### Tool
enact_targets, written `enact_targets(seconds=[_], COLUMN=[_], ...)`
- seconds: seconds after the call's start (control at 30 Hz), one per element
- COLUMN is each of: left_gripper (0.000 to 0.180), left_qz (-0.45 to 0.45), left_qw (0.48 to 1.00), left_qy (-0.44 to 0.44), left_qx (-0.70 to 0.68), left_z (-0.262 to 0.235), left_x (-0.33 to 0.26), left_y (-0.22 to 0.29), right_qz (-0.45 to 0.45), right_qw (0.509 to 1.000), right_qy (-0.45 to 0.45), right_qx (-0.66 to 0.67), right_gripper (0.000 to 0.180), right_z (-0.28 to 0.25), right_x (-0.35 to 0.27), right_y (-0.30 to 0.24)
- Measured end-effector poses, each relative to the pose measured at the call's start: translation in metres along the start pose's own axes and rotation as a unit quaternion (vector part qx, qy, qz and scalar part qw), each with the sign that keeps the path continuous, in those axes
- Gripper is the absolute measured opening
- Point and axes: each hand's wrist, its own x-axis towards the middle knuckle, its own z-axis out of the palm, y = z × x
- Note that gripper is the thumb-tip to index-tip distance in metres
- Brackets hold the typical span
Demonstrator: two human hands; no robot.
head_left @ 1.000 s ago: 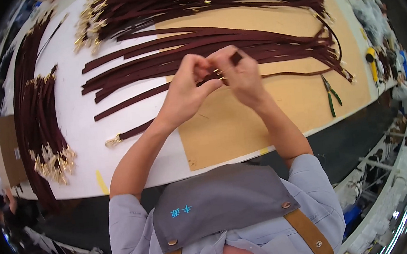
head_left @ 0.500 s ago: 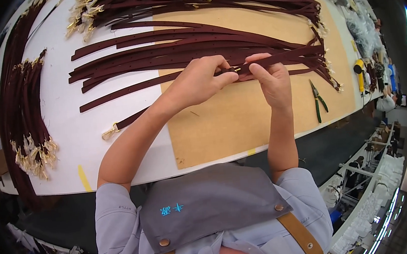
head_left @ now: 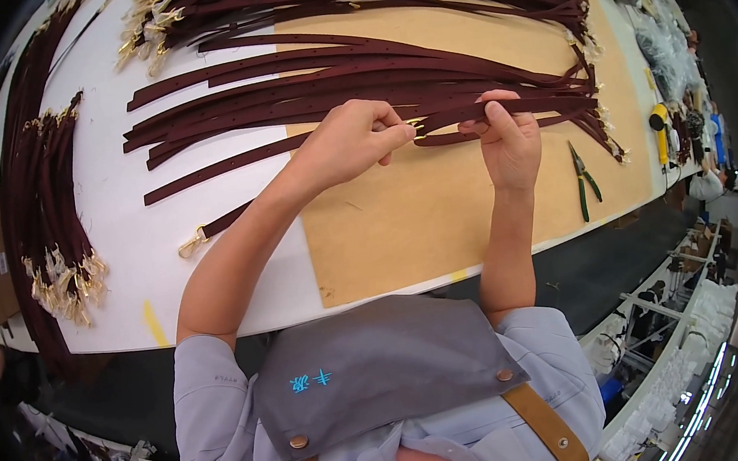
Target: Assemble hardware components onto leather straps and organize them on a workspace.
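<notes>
Although both hands attend to one item, each has a separate hold. Left hand (head_left: pixel 354 148): fingers drawn together, fingertips at the gold buckle (head_left: pixel 417 128), appearing to pinch its left side. Right hand (head_left: pixel 512 146): thumb pressed on top, fingers curled beneath, the gap closed down to the thickness of the maroon strap (head_left: pixel 548 105). Strap, position: between the two sets of fingers, continuing rightward past the right thumb; a second run of band lies just below.

Handling, as judged: left fingers best kept tight to the buckle, frame steady and level; right thumb best placed flat across the strap's width, giving light, even tension. Likely faults: twist, skewed edges, a crease at the buckle.

Beyond the fingers: loose maroon straps (head_left: pixel 286 105), close enough to snag; a slight lift would help. Right of the right fingers, nearer the body: green-handled pliers (head_left: pixel 585 183), on a tan sheet (head_left: pixel 406 249). Left of the left fingers, nearer the body: gold snap hook (head_left: pixel 193 242), on the white tabletop (head_left: pixel 256 299).
</notes>
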Motion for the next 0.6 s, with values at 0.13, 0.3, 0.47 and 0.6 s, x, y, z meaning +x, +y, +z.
enact_targets(seconds=[0.13, 0.3, 0.47, 0.6], left_gripper=[0.028, 0.028, 0.026, 0.025], left_qz=[-0.002, -0.003, -0.004, -0.007], left_qw=[1.0, 1.0, 1.0, 1.0], left_qy=[0.0, 0.0, -0.003, -0.005], left_qx=[-0.008, -0.006, -0.011, -0.019], left_z=[0.0011, 0.0, -0.0037, -0.0029], left_x=[0.003, 0.0042, 0.003, 0.0021], left_y=[-0.0039, -0.0045, -0.0045, -0.0058], right_qz=[-0.001, -0.007, -0.014, -0.001], right_qw=[1.0, 1.0, 1.0, 1.0], right_qy=[-0.008, 0.014, 0.021, 0.002], right_qx=[0.011, 0.003, 0.012, 0.002], right_gripper=[0.015, 0.015, 0.014, 0.014], right_z=[-0.0024, -0.0043, -0.0102, -0.0002], right_x=[0.0004, -0.0005, 0.0003, -0.0029], right_y=[0.0008, 0.001, 0.0008, 0.0004])
